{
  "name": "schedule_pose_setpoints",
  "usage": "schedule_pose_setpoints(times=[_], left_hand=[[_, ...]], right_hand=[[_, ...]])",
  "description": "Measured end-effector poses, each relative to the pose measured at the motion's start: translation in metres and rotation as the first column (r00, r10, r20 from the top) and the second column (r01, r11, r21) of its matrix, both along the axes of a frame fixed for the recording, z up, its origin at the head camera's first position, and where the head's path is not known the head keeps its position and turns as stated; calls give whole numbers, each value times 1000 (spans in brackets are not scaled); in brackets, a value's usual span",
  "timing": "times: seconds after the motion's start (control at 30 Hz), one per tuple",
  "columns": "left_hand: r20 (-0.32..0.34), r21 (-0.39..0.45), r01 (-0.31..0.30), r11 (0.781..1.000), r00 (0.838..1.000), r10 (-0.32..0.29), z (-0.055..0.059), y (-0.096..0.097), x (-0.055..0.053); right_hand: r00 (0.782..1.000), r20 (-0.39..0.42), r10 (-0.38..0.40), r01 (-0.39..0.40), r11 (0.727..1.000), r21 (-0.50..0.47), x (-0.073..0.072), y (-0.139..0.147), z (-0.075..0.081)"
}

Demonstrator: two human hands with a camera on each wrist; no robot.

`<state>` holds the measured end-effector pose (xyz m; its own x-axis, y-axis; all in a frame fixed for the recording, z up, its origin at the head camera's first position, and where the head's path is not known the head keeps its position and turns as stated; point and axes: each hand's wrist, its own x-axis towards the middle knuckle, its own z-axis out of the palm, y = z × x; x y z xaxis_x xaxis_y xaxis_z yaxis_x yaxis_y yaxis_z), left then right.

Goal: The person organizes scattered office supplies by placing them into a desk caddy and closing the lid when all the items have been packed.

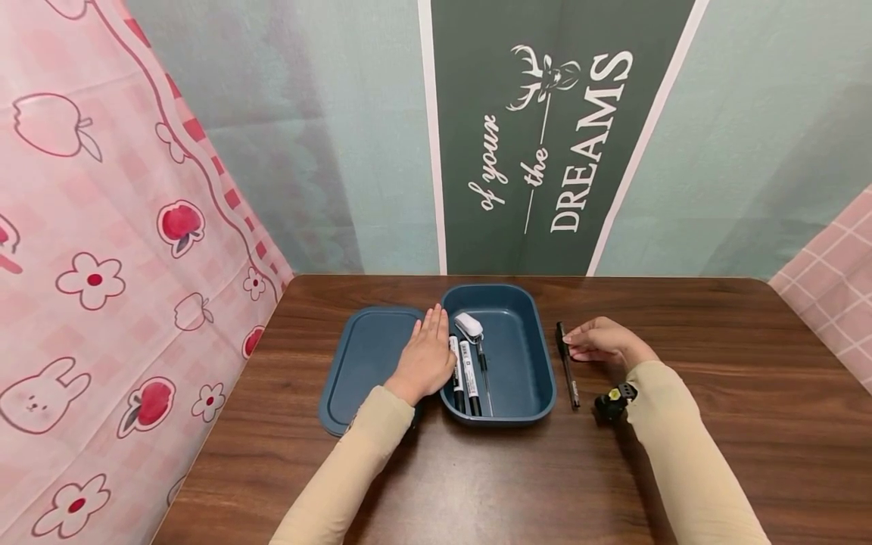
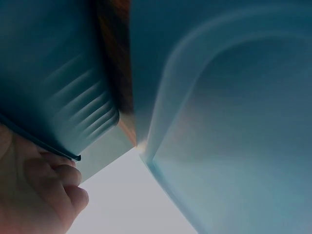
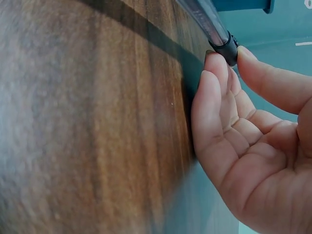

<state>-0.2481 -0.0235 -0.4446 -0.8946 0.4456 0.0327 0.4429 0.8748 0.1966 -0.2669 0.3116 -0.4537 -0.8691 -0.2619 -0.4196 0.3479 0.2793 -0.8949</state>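
Note:
My right hand [image 1: 602,341] pinches a black pen [image 1: 569,375] between thumb and fingertips, just right of the blue box. In the right wrist view the thumb and fingertips meet on the pen's dark end [image 3: 226,51], close over the table. My left hand [image 1: 427,356] rests along the left rim of the blue box [image 1: 550,378], its fingers extended. The left wrist view has its fingers [image 2: 68,175] right at the rim. Inside the box lie two white markers with black ends [image 1: 468,371], a slim pen [image 1: 484,371] and a small white object [image 1: 468,326].
A blue lid [image 1: 368,356] lies flat to the left of the box, partly under the left forearm. The brown wooden table [image 1: 477,484] ends at a hanging printed cloth [image 1: 361,151] behind. A pink patterned cloth [image 1: 136,303] hangs along the left side.

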Motion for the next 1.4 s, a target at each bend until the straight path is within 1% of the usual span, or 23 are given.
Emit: schedule_pose_setpoints(times=[0.1,0.3,0.5,0.7,1.03,1.17,1.3,1.4], left_hand=[[-3,0,0,1000,1000,0,-1,0,0],[-3,-1,-1,1000,1000,1,-1,0,0],[22,-8,2,1000,1000,-2,0,0,2],[29,-8,3,1000,1000,-3,0,0,2],[28,-18,-3,1000,1000,3,1,0,1],[30,-16,-1,1000,1000,1,1,0,1],[27,-9,0,1000,1000,0,1,-1,1],[17,-7,4,1000,1000,-4,0,-1,1]], right_hand=[[1000,13,-6,7,999,-32,0,2,-1],[999,32,-34,36,997,-61,0,6,-4],[998,49,-51,55,994,-94,3,10,-4],[998,49,-46,51,993,-104,5,11,6],[998,52,-32,38,991,-126,2,4,20],[999,32,-19,23,992,-127,1,2,26],[1000,23,-2,6,989,-151,0,-1,31],[999,32,5,1,985,-171,-1,-3,34]])
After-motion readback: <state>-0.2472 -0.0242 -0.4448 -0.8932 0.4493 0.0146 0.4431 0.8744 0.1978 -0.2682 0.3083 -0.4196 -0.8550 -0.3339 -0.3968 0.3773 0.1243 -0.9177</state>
